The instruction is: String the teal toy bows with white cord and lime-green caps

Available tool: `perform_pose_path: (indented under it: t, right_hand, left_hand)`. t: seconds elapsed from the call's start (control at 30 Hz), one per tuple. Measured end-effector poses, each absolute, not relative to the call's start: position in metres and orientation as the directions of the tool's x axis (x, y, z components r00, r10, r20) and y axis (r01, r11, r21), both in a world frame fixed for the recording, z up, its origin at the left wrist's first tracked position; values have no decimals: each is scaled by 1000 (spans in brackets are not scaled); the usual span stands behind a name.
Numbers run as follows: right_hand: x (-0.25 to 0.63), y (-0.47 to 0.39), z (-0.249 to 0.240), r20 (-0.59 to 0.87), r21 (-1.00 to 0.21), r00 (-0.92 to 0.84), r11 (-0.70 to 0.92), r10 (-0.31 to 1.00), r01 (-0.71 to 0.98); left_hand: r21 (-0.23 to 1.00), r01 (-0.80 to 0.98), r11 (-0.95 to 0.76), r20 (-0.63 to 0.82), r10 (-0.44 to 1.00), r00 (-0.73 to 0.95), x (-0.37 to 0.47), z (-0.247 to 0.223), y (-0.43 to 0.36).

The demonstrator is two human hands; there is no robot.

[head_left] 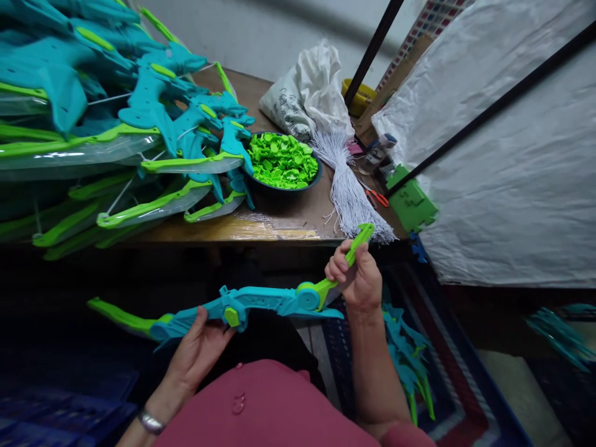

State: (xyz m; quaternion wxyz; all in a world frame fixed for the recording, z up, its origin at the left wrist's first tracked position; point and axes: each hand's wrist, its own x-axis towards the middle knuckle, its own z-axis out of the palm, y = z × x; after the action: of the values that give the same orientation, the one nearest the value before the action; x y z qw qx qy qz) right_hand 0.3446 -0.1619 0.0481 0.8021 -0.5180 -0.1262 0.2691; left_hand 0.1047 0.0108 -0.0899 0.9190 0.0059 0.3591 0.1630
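A teal toy bow (265, 299) with lime-green limbs stretches across my lap, held in both hands. My left hand (205, 341) grips its teal body from below, left of the green hexagonal piece (231, 316). Around the green limb at the bow's right end, my right hand (356, 273) is closed, with the limb's tip sticking up past the fingers. Just beyond that tip, a bundle of white cords (347, 192) hangs to the table's front edge. Behind the bow stands a dark bowl (286, 189) full of small lime-green pieces (282, 160).
Many similar bows (153, 105) are piled on the left of the table (261, 226). White sacks (307, 93), orange-handled scissors (379, 197) and a green foam block (412, 202) lie toward the right. More bows (407, 354) sit low beside my right arm. A dark pole (493, 108) slants across the right.
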Motion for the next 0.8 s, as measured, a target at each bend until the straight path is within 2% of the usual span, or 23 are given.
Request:
perform_pose_path:
  t: [0.17, 0.27, 0.33, 0.43, 0.53, 0.63, 0.8]
  right_hand:
    - [335, -160, 44, -79, -872, 787, 340, 612, -351]
    - [342, -167, 29, -91, -922, 726, 218, 682, -320]
    - [359, -172, 16, -84, -984, 785, 75, 613, -164]
    - [397, -174, -7, -18, -988, 911, -145, 412, 46]
    - [431, -163, -28, 41, -926, 942, -342, 333, 162]
    - [455, -142, -40, 98, -800, 951, -546, 292, 250]
    - [484, -109, -48, 95, -551, 975, -805, 201, 219]
  left_hand:
    - [97, -291, 952, -703, 272, 656, 98, -83, 12]
    - [106, -276, 955, -731, 263, 630, 94, -79, 15]
    - [120, -283, 951, -749, 274, 603, 92, -77, 19]
    - [158, -311, 937, -786, 310, 535, 88, -77, 23]
    - [184, -318, 930, -804, 329, 496, 80, -81, 23]
    - [227, -287, 931, -778, 351, 522, 72, -86, 20]
    - [229, -309, 923, -829, 351, 434, 71, -85, 20]
